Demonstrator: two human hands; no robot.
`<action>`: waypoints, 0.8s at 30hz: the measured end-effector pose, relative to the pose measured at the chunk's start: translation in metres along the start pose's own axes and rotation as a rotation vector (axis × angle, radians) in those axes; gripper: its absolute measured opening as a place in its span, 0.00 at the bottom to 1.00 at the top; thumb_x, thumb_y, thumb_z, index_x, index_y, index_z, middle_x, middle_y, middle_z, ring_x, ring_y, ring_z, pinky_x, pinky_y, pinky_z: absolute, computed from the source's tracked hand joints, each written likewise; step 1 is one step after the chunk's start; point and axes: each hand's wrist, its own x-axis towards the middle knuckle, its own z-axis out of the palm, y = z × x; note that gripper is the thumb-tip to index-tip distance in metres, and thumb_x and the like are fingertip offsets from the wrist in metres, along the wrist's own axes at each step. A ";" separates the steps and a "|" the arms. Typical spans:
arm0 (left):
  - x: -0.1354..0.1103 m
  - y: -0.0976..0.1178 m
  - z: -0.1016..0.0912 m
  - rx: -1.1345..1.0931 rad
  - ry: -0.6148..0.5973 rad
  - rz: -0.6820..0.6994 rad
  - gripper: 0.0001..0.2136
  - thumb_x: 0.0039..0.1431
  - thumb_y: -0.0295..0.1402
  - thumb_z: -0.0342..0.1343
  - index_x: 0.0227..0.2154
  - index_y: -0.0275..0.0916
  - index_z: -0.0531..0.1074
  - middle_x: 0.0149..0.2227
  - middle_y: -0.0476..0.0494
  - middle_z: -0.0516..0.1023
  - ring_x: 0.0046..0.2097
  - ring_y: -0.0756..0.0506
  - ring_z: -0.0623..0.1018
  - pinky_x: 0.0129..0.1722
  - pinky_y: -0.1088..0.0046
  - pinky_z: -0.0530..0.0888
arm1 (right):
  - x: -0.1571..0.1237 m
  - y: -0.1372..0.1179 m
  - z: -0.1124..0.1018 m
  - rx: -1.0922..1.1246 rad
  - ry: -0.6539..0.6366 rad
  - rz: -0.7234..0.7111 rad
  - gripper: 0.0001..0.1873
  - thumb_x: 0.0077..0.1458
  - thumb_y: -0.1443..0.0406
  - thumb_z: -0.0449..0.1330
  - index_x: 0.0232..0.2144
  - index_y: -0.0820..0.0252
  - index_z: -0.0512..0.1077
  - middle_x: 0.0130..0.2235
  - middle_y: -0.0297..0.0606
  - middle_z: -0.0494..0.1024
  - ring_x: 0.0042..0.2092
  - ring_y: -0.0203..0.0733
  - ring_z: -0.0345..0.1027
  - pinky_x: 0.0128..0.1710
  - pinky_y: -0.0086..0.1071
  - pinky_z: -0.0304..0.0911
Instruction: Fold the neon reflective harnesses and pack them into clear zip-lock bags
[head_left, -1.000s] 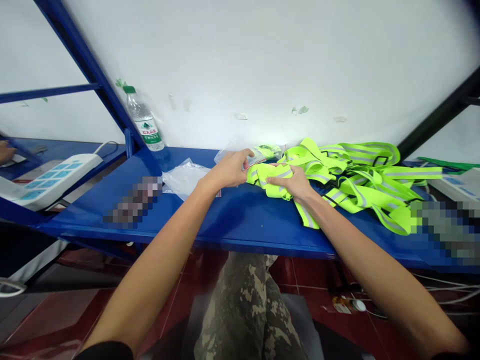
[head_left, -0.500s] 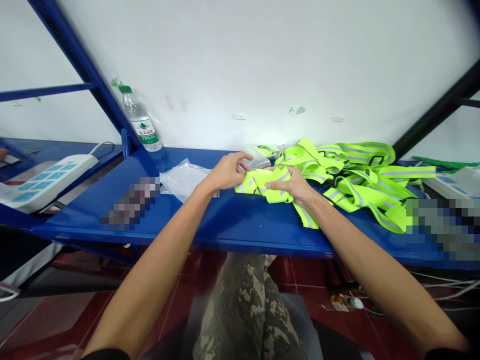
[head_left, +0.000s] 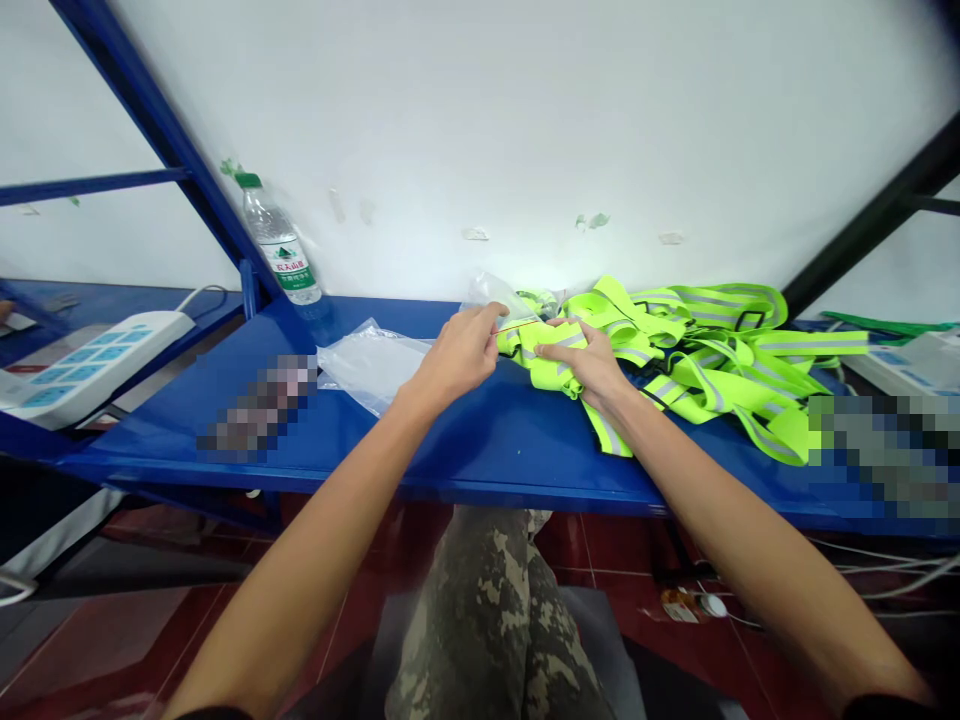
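My left hand (head_left: 455, 354) pinches the edge of a small clear plastic bag (head_left: 498, 297) with a red strip at its mouth, lifted a little off the blue shelf (head_left: 465, 440). My right hand (head_left: 586, 358) grips a folded neon-yellow reflective strap (head_left: 551, 368) right beside the bag's mouth. Behind and to the right lies a loose heap of the same yellow straps (head_left: 712, 350) with grey reflective bands.
A stack of clear bags (head_left: 371, 358) lies left of my hands. A water bottle (head_left: 279, 243) stands by the blue upright. A white power strip (head_left: 82, 362) sits on the left shelf. White wall behind; my camouflage trousers (head_left: 495, 620) show below the shelf edge.
The left hand has raised the clear bag and its mouth stands up. The right hand has drawn the folded strap back toward the bag.
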 end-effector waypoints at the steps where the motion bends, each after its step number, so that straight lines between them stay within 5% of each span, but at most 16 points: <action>1: 0.000 0.004 0.003 0.009 0.008 -0.003 0.20 0.59 0.23 0.48 0.54 0.36 0.70 0.44 0.38 0.80 0.40 0.44 0.79 0.44 0.67 0.75 | 0.000 0.001 0.000 -0.003 0.005 -0.006 0.35 0.25 0.61 0.77 0.41 0.57 0.76 0.35 0.36 0.80 0.35 0.47 0.76 0.36 0.40 0.73; 10: 0.003 0.035 0.042 -0.026 0.098 0.017 0.20 0.63 0.24 0.47 0.57 0.33 0.67 0.46 0.35 0.79 0.48 0.41 0.78 0.51 0.63 0.73 | -0.001 0.009 0.007 -0.062 0.041 -0.104 0.29 0.31 0.57 0.74 0.38 0.59 0.74 0.34 0.37 0.80 0.35 0.44 0.73 0.35 0.36 0.69; 24: -0.006 0.036 0.068 -0.047 0.310 0.079 0.17 0.69 0.28 0.43 0.58 0.35 0.66 0.46 0.37 0.78 0.50 0.43 0.76 0.55 0.64 0.71 | -0.003 0.007 0.009 -0.175 0.077 -0.189 0.30 0.34 0.56 0.72 0.40 0.57 0.67 0.39 0.37 0.77 0.40 0.44 0.71 0.43 0.37 0.67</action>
